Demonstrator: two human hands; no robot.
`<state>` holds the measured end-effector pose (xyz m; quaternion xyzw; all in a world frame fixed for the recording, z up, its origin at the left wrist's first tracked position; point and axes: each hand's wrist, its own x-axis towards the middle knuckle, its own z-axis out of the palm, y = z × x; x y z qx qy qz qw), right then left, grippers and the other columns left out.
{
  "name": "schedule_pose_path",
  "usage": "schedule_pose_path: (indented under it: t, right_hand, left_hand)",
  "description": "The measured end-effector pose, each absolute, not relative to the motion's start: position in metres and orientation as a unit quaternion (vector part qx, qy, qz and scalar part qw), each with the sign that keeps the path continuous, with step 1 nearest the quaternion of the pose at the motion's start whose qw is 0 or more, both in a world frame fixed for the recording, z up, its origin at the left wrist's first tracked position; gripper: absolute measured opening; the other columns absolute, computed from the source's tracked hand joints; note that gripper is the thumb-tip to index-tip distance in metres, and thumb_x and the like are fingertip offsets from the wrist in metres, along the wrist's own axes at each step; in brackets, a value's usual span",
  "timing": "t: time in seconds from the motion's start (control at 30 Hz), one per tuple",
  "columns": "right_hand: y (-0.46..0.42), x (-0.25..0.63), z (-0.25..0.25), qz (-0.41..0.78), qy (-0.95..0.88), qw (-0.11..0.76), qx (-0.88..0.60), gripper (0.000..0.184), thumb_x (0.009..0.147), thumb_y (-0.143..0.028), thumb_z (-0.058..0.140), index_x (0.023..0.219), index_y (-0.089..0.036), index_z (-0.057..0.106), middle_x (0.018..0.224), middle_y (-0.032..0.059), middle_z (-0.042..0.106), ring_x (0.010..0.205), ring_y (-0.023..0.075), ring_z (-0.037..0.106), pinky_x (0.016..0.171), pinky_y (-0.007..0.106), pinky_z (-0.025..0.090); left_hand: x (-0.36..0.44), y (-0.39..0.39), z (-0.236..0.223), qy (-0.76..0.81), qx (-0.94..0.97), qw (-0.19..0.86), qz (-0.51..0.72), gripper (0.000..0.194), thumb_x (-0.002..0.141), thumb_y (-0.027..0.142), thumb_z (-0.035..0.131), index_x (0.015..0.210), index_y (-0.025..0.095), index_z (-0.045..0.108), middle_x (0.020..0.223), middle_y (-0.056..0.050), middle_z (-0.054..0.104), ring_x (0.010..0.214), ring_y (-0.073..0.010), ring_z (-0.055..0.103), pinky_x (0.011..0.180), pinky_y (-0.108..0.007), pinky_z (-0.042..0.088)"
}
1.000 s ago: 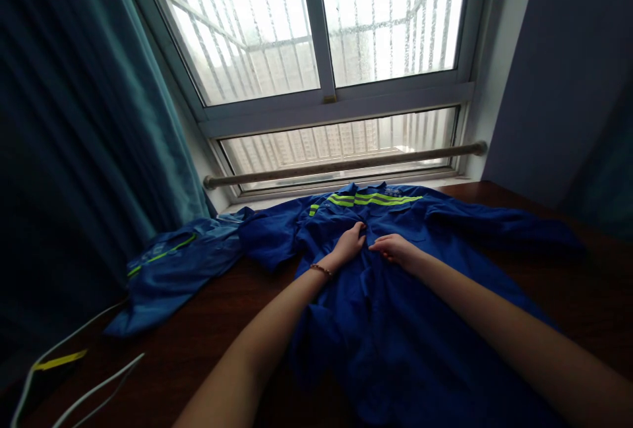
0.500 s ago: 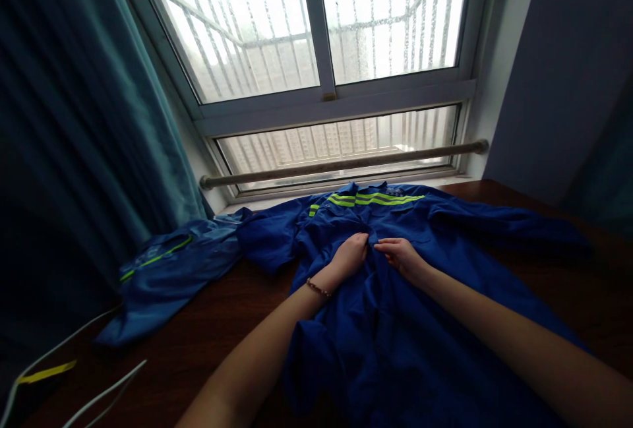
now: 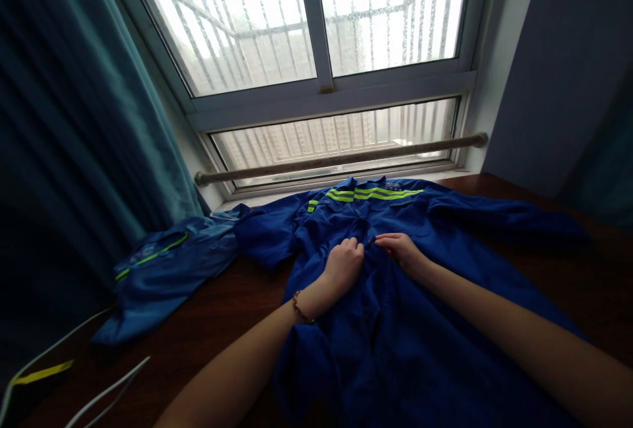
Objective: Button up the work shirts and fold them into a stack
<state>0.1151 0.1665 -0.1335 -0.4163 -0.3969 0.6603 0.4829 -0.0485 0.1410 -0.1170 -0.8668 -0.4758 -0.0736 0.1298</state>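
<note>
Blue garment (image 3: 440,299) spread from the worktop (image 3: 232,299)'s window edge; both hands mid-front.
Left hand (image 3: 343,264) drawn back since a second ago, fingers curled, grip hard to tell in dimness; right hand (image 3: 403,253) little moved, fingertips pinching the garment.

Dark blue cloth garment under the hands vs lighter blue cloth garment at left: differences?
The dark blue cloth garment spreads wide; the lighter blue cloth garment shows a smaller area. Left hand and right hand touch the dark one, neither touches the lighter. Both garments carry yellow-green striping.
</note>
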Motion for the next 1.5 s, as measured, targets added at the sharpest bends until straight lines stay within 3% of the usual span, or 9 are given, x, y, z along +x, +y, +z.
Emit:
schedule_pose_path:
  t: [0.17,0.33,0.43,0.53,0.8,1.0,1.3,1.5]
  right_hand:
    - [0.156,0.11,-0.128,0.637,-0.505,0.424,-0.4,0.032,0.05,-0.034,0.076,0.07,-0.012,0.064,0.061,-0.0007,0.061,0.055,0.0105,0.054,0.055,0.022,0.039]
    - [0.161,0.107,-0.136,0.579,-0.568,0.413,-0.414,0.033,0.046,-0.034,0.077,0.066,-0.013,0.061,0.055,-0.0046,0.056,0.052,0.0085,0.05,0.053,0.021,0.036]
    - [0.162,0.109,-0.139,0.565,-0.597,0.392,-0.412,0.032,0.05,-0.036,0.075,0.068,-0.012,0.065,0.057,-0.0019,0.059,0.053,0.01,0.051,0.053,0.022,0.036]
    - [0.162,0.111,-0.139,0.558,-0.603,0.4,-0.406,0.034,0.054,-0.038,0.073,0.074,-0.011,0.069,0.065,0.002,0.065,0.059,0.0129,0.054,0.058,0.025,0.039]
    - [0.161,0.115,-0.134,0.435,-0.675,0.449,-0.391,0.025,0.069,-0.035,0.06,0.077,-0.014,0.071,0.079,0.0052,0.064,0.074,0.0169,0.058,0.071,0.028,0.042]
    - [0.155,0.118,-0.12,0.339,-0.748,0.411,-0.395,0.026,0.075,-0.033,0.052,0.077,-0.014,0.071,0.081,0.007,0.065,0.075,0.018,0.059,0.07,0.027,0.043]
    - [0.146,0.116,-0.112,0.359,-0.707,0.413,-0.449,0.03,0.074,-0.037,0.052,0.077,-0.015,0.071,0.071,0.0044,0.068,0.061,0.0189,0.06,0.053,0.025,0.043]
    - [0.141,0.114,-0.111,0.418,-0.647,0.45,-0.452,0.028,0.071,-0.037,0.054,0.077,-0.014,0.07,0.064,0.0037,0.064,0.053,0.0155,0.057,0.046,0.025,0.047]
  left_hand:
    - [-0.052,0.141,-0.114,-0.495,-0.865,0.015,-0.087,0.016,0.076,0.013,0.043,0.087,0.012,0.055,0.082,-0.009,0.057,0.068,-0.0174,0.056,0.058,-0.026,0.042]
    - [-0.064,0.154,-0.104,-0.489,-0.834,-0.221,-0.124,0.004,0.066,0.016,0.056,0.068,0.014,0.055,0.061,-0.001,0.057,0.058,-0.0137,0.055,0.051,-0.021,0.04]
    - [-0.067,0.158,-0.099,-0.498,-0.779,-0.35,-0.154,0.008,0.065,0.02,0.059,0.068,0.014,0.055,0.053,0.002,0.054,0.048,-0.0119,0.053,0.044,-0.02,0.04]
    - [-0.066,0.158,-0.098,-0.499,-0.739,-0.413,-0.186,0.012,0.065,0.023,0.061,0.068,0.013,0.055,0.052,0.001,0.056,0.046,-0.0132,0.056,0.041,-0.02,0.041]
    - [-0.055,0.155,-0.116,-0.426,-0.554,-0.628,-0.342,0.03,0.057,0.025,0.074,0.073,0.011,0.053,0.061,-0.004,0.064,0.056,-0.0154,0.064,0.057,-0.026,0.052]
    - [-0.054,0.153,-0.123,-0.403,-0.472,-0.673,-0.401,0.032,0.05,0.013,0.078,0.071,0.008,0.055,0.064,-0.005,0.064,0.059,-0.0152,0.064,0.065,-0.026,0.053]
    - [-0.048,0.146,-0.103,-0.446,-0.515,-0.57,-0.459,0.026,0.051,0.017,0.077,0.067,0.008,0.058,0.058,-0.001,0.062,0.054,-0.0119,0.06,0.061,-0.026,0.052]
    - [-0.047,0.145,-0.102,-0.438,-0.532,-0.56,-0.46,0.02,0.056,0.016,0.073,0.069,0.008,0.06,0.063,-0.003,0.064,0.06,-0.013,0.062,0.064,-0.026,0.051]
